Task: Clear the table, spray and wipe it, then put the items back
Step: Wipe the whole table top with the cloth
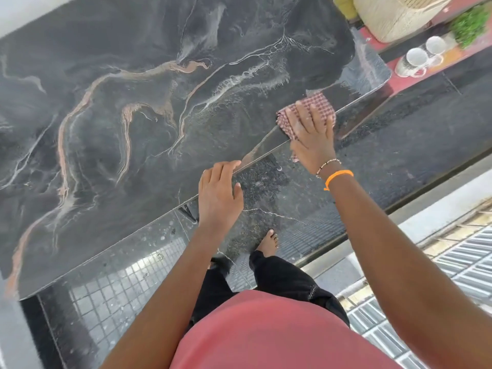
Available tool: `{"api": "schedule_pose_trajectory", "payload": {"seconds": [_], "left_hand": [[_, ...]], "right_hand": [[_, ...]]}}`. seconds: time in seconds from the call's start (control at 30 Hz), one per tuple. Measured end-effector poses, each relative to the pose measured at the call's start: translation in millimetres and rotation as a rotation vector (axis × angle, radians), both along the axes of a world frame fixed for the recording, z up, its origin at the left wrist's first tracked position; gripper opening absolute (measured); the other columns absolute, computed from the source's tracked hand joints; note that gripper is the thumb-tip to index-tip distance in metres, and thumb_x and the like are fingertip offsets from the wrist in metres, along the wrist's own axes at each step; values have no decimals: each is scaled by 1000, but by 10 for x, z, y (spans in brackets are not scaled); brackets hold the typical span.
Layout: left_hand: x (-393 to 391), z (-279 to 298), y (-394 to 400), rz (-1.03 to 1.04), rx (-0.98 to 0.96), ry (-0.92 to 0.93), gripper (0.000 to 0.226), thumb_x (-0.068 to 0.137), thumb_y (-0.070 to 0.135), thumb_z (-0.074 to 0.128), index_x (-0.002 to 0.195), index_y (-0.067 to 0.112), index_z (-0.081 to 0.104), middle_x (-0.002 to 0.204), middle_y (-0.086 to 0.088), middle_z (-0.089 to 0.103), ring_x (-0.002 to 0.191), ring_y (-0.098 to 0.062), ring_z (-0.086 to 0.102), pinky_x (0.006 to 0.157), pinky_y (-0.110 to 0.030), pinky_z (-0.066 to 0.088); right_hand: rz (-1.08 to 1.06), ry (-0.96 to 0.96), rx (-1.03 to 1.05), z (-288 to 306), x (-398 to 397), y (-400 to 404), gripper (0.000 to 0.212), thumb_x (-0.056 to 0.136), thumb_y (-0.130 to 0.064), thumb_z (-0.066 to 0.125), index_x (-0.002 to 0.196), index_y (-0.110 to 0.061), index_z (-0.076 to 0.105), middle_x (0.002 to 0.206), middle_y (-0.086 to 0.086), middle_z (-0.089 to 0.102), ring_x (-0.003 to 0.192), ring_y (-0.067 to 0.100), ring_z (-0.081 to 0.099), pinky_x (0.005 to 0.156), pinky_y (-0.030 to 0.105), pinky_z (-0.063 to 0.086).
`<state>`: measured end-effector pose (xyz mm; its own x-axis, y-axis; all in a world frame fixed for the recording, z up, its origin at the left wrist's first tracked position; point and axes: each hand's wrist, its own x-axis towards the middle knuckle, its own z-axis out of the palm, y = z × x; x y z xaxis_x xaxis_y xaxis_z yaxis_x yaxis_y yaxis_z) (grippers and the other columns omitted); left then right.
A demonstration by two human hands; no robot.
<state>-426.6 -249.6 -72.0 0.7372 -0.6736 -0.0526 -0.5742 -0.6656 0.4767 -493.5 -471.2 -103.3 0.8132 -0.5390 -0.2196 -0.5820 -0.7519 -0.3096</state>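
While person in pink shirt stands at near edge, dark marble-patterned table top (138, 107) with tan and white veins fills most of view, surface bare. Right hand (312, 141) flat, fingers spread, pressing pink checked waffle cloth (316, 102) onto table near right front edge; cloth partly under palm. Left hand (218, 193) open, gripping nothing, fingertips resting on table's front edge. Two white mugs (420, 58) on red ledge beyond table's right end, beside woven cream basket (394, 14).
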Motion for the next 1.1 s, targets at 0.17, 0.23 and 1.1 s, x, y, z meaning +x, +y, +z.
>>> {"api": "schedule_pose_trajectory", "payload": {"seconds": [0.17,0.23,1.1], "left_hand": [[-34,76,-148,35,-57,-23,53,67,-11,45,114,13,53,112,-5,56,99,-25,48,89,-37,40],[-13,104,-209,66,-86,-14,50,63,-13,42,105,11,54,107,-6,55,93,-25,46,83,-33,38],[392,-67,-1633,-42,-99,48,41,81,-1,49,120,14,50,114,-3,54,101,-22,45,88,-25,32]], "right_hand": [[268,-51,-22,-68,189,874,52,99,-40,24,148,-30,13,159,-4,8,147,24,1,110,45,-20],[276,-48,-53,-88,225,921,51,99,-41,21,148,-32,12,159,-5,9,147,23,4,114,48,-13],[-370,30,-108,-4,263,-1645,52,98,-33,24,149,-28,12,160,0,7,147,28,4,118,52,1]]}}
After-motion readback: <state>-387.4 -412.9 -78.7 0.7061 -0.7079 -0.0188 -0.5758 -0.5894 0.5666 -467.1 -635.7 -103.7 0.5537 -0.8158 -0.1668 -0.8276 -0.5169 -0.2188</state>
